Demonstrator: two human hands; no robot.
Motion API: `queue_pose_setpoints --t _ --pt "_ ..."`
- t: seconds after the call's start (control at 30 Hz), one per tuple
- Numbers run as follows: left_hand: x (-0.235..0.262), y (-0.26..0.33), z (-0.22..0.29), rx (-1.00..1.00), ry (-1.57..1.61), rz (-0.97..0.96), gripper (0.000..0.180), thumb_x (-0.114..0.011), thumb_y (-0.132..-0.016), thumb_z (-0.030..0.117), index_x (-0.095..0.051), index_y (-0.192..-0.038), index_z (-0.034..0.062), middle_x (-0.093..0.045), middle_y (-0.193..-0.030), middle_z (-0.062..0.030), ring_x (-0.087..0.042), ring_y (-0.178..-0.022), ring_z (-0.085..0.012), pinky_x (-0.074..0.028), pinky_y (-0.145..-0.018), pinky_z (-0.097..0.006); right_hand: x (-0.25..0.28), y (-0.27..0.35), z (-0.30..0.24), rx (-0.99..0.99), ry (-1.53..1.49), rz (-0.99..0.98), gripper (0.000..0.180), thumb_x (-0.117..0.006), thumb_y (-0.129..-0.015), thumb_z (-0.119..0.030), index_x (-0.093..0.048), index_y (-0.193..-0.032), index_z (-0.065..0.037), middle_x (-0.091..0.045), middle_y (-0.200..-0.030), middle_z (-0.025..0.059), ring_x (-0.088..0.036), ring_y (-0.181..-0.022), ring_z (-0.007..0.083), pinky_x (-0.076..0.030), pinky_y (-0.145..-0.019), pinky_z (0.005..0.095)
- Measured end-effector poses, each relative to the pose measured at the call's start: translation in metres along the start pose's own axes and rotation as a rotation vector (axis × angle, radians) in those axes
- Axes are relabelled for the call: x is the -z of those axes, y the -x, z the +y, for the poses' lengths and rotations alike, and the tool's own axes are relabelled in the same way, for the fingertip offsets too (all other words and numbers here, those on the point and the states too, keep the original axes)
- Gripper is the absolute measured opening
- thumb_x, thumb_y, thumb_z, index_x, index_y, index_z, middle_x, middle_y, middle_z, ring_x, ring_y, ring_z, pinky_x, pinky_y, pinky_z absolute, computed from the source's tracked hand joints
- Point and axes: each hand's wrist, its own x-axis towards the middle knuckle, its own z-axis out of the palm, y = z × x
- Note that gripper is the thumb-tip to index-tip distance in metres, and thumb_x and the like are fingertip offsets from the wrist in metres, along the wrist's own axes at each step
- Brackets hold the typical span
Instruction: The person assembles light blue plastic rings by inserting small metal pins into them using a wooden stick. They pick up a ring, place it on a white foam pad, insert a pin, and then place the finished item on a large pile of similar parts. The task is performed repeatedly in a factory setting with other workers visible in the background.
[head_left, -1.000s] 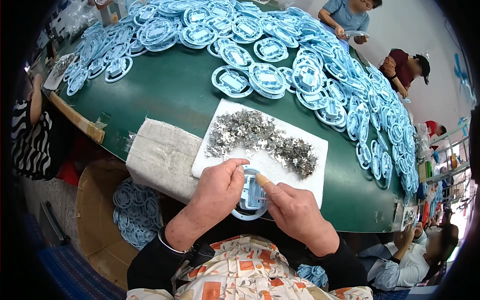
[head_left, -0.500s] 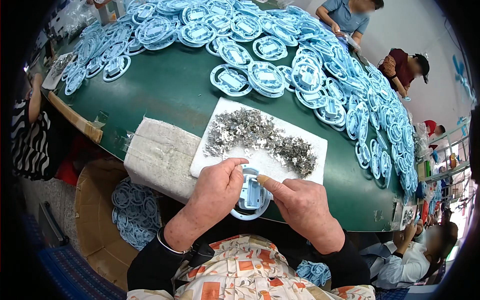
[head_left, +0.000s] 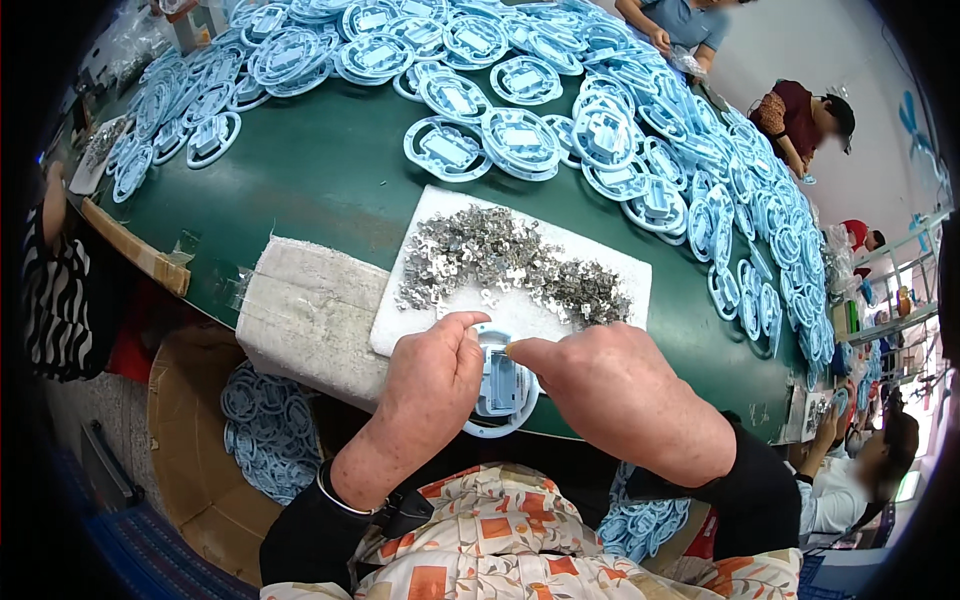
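A light blue plastic housing, round with a rectangular compartment in its middle, is held at the table's front edge. My left hand is closed on its left rim, thumb and forefinger at the top. My right hand is closed, with a yellowish-tipped digit touching the housing's upper right inside; whatever its fingers hold is hidden. Just beyond both hands lies a white foam sheet bearing a heap of small silvery metal clips.
Many similar blue housings are piled along the green table. A whitish, worn block stands left of the foam. Below the table, a cardboard box holds more blue rings. Several people sit or stand around the table.
My right wrist and forearm have swung outward to the right, and the hand has rolled over, its digit still at the housing. My left hand keeps its hold. The view has shifted slightly.
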Motion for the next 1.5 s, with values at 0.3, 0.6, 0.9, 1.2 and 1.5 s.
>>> queue_pose_setpoints --t 0.3,0.6,0.9,1.2,1.5 --pt "0.010 -0.002 0.002 0.116 0.175 -0.098 0.031 -0.046 -0.107 0.016 -0.065 -0.123 -0.0027 -0.069 -0.080 -0.0044 -0.060 -0.062 -0.0071 -0.051 -0.055 -0.026 0.002 0.003 0.004 0.091 0.096 0.074 0.018 -0.067 -0.087 -0.007 -0.068 -0.105 -0.004 -0.065 -0.065 0.0127 -0.069 -0.060 0.0296 -0.051 -0.054 0.0424" --pt "0.011 0.016 0.014 0.164 0.640 -0.281 0.034 -0.044 -0.110 0.017 -0.059 -0.133 -0.0032 -0.070 -0.104 -0.0038 -0.064 -0.092 -0.0061 -0.053 -0.082 -0.022 -0.067 0.043 0.017 -0.309 -1.489 0.254 0.027 -0.062 -0.104 -0.022 -0.062 -0.122 -0.001 -0.064 -0.090 -0.0053 -0.052 -0.072 -0.0003 -0.039 -0.058 0.0188" --pt "-0.001 0.016 0.020 -0.482 -0.137 -0.298 0.044 -0.046 -0.102 0.010 -0.048 -0.145 -0.0016 -0.061 -0.115 -0.0114 -0.067 -0.092 -0.0235 -0.055 -0.081 -0.033 -0.058 0.064 0.017 -0.215 -1.388 0.334 0.024 -0.056 -0.107 -0.018 -0.065 -0.118 0.001 -0.064 -0.086 -0.0031 -0.053 -0.072 0.0014 -0.043 -0.063 0.0193" --pt "-0.009 0.029 0.012 0.111 1.053 -0.625 0.045 -0.056 -0.104 0.019 -0.045 -0.144 -0.0008 -0.067 -0.095 -0.0117 -0.067 -0.082 -0.0195 -0.057 -0.074 -0.033 -0.065 0.055 0.003 -0.144 -1.151 0.423 0.011 -0.066 -0.100 -0.008 -0.064 -0.108 0.000 -0.062 -0.067 -0.0010 -0.062 -0.064 0.0023 -0.046 -0.058 0.0221" --pt "-0.017 0.032 0.006 0.272 1.243 -0.675 0.053 -0.055 -0.104 0.033 -0.049 -0.139 -0.0053 -0.068 -0.102 -0.0183 -0.070 -0.084 -0.0260 -0.058 -0.076 -0.035 -0.071 0.049 0.015 -0.251 -1.204 0.435 0.017 -0.076 -0.093 -0.012 -0.063 -0.088 -0.003 -0.055 -0.064 -0.0047 -0.043 -0.059 0.0014 -0.037 -0.054 0.0223"
